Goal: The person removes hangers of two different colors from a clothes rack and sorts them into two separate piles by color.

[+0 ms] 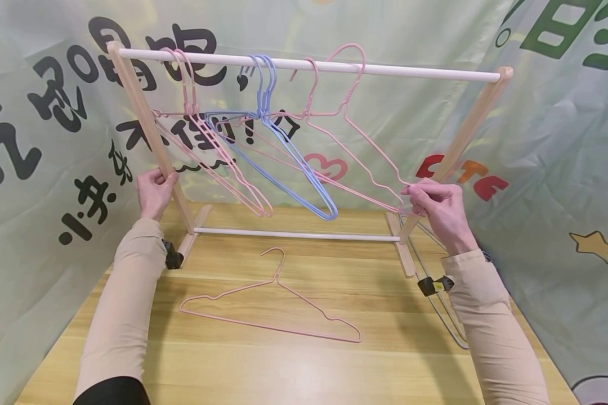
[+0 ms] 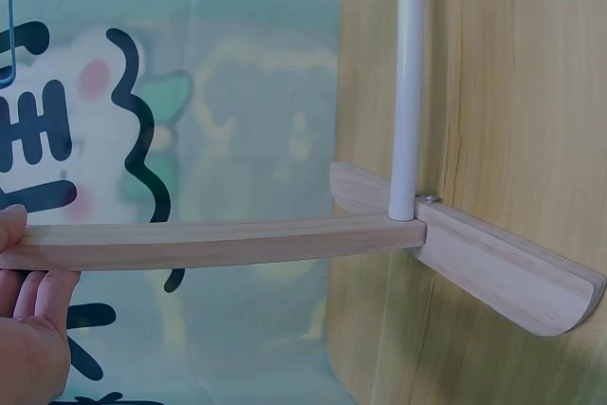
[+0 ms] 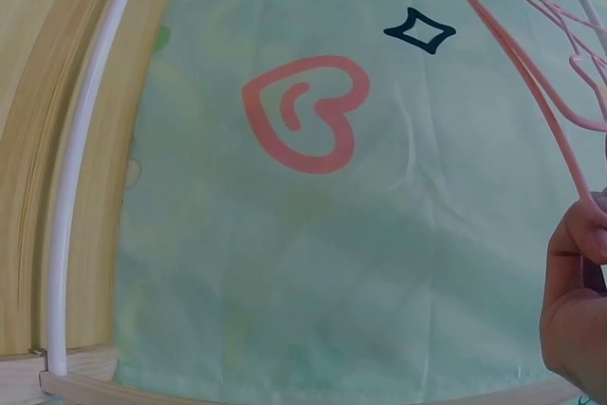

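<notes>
My left hand (image 1: 154,194) grips the left wooden post (image 1: 143,121) of a hanger rack, thumb on one side and fingers on the other in the left wrist view. At the right, my right hand (image 1: 438,208) pinches the lower right corner of a pink wire hanger (image 1: 374,145). That hanger's hook arches high over the rack's white top bar (image 1: 436,73). Another pink hanger (image 1: 329,134) hangs just left of it, its corner close to my right fingers. Blue hangers (image 1: 311,175) hang at mid-bar, and pink hangers (image 1: 231,160) hang near the left post.
A pink hanger (image 1: 276,277) lies flat on the wooden table (image 1: 223,371) in front of the rack. Grey wire hangers (image 1: 439,306) lie beside the right foot (image 1: 406,256), partly under my right forearm. A white lower bar (image 1: 294,234) joins the feet. Printed cloth walls stand around.
</notes>
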`<act>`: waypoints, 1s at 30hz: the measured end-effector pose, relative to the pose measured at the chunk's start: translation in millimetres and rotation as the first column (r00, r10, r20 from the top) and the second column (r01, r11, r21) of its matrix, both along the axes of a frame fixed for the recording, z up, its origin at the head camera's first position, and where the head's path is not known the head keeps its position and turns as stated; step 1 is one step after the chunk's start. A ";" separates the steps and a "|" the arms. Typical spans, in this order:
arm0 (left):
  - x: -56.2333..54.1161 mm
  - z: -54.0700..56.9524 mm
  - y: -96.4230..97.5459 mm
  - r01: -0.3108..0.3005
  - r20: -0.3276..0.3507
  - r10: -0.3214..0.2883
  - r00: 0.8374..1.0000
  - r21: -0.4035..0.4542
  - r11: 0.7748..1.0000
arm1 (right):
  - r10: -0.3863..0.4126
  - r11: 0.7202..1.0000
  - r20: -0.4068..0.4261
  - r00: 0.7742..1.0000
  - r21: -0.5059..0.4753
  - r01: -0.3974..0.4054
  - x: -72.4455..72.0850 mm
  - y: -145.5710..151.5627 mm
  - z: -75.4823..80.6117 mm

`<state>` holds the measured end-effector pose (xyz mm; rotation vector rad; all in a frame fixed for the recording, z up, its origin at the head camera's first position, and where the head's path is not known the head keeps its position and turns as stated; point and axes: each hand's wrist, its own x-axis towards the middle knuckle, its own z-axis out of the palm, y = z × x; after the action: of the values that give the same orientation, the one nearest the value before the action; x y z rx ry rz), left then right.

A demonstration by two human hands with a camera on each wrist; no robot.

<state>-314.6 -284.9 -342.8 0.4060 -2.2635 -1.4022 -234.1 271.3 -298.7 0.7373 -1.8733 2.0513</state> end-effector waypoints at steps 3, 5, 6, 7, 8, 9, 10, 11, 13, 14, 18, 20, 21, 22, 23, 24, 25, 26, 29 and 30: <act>0.1 0.2 -0.1 0.002 -0.006 -0.002 1.000 0.002 1.000 | 0.009 1.000 -0.009 1.000 -0.023 -0.009 0.3 -1.8 -1.8; 0.5 0.3 -0.2 0.000 -0.010 0.000 1.000 0.003 1.000 | 0.010 1.000 -0.010 1.000 -0.027 -0.010 0.7 -3.0 -3.4; 0.6 0.2 -0.1 -0.002 -0.011 0.002 1.000 0.002 1.000 | 0.011 1.000 -0.010 1.000 -0.030 -0.011 0.9 -3.5 -4.2; 0.8 0.2 0.0 -0.004 -0.012 0.004 1.000 0.001 1.000 | 0.012 0.999 -0.011 1.000 -0.034 -0.012 1.2 -4.0 -5.0; 1.0 0.1 0.2 -0.006 -0.014 0.006 1.000 0.002 1.000 | 0.012 0.999 -0.010 1.000 -0.036 -0.013 1.5 -4.3 -5.9; 0.9 0.1 0.6 -0.007 -0.015 0.007 1.000 0.003 1.000 | 0.011 0.999 -0.013 1.000 -0.038 -0.011 1.8 -4.6 -6.7; 0.8 -0.2 0.6 -0.006 -0.016 0.006 1.000 0.003 1.000 | 0.009 0.999 -0.015 1.000 -0.039 -0.009 2.1 -4.6 -7.5; 0.4 -0.6 0.4 -0.005 -0.018 0.005 1.000 0.003 1.000 | 0.010 0.999 -0.017 1.000 -0.045 -0.011 2.6 -4.5 -8.3; 0.3 -0.9 0.3 0.001 -0.020 -0.001 1.000 0.006 1.000 | 0.011 0.998 -0.022 1.000 -0.056 -0.013 3.7 -3.9 -9.9; 0.4 -0.8 0.3 0.004 -0.022 -0.004 1.000 0.009 1.000 | 0.011 0.998 -0.023 1.000 -0.060 -0.012 4.4 -3.2 -10.7; 0.3 0.0 -0.4 0.011 -0.019 -0.011 1.000 0.018 1.000 | 0.008 0.997 -0.025 1.000 -0.079 -0.010 7.8 0.5 -13.7; 0.2 0.8 -0.3 0.014 -0.020 -0.014 1.000 0.023 1.000 | 0.003 0.997 -0.020 1.000 -0.083 -0.005 10.0 3.3 -15.6; 0.2 1.2 -0.3 0.015 -0.019 -0.014 1.000 0.024 1.000 | 0.001 0.996 -0.016 1.000 -0.087 -0.003 10.9 4.6 -16.7; 0.2 1.5 -0.2 0.016 -0.019 -0.016 1.000 0.027 1.000 | -0.004 0.996 -0.011 1.000 -0.085 0.003 12.2 6.1 -18.2; -0.2 1.6 -0.1 0.018 -0.018 -0.018 1.000 0.030 0.999 | -0.006 0.996 -0.005 1.000 -0.084 0.005 13.6 7.7 -19.9; -0.5 1.6 -0.3 0.019 -0.018 -0.019 1.000 0.028 0.999 | -0.015 0.997 0.004 1.000 -0.079 0.015 15.1 9.2 -22.0; -0.7 1.5 -0.5 0.019 -0.017 -0.019 1.000 0.026 0.999 | -0.027 0.997 0.012 1.000 -0.071 0.028 16.6 10.4 -24.3; -0.7 1.6 -0.4 0.018 -0.015 -0.018 1.000 0.026 1.000 | -0.040 0.997 0.018 0.999 -0.060 0.041 17.8 11.6 -26.8; -1.6 1.0 -0.6 0.014 -0.009 -0.013 1.000 0.025 1.000 | -0.071 0.997 0.031 0.997 -0.032 0.072 19.8 15.2 -36.6; -1.5 0.8 -0.7 0.013 -0.009 -0.013 1.000 0.024 1.000 | -0.084 0.996 0.034 0.996 -0.020 0.085 20.2 16.1 -39.9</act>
<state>-316.1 -285.6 -342.0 0.3927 -2.2477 -1.4367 -213.9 287.4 -338.6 0.6122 -1.8640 2.0394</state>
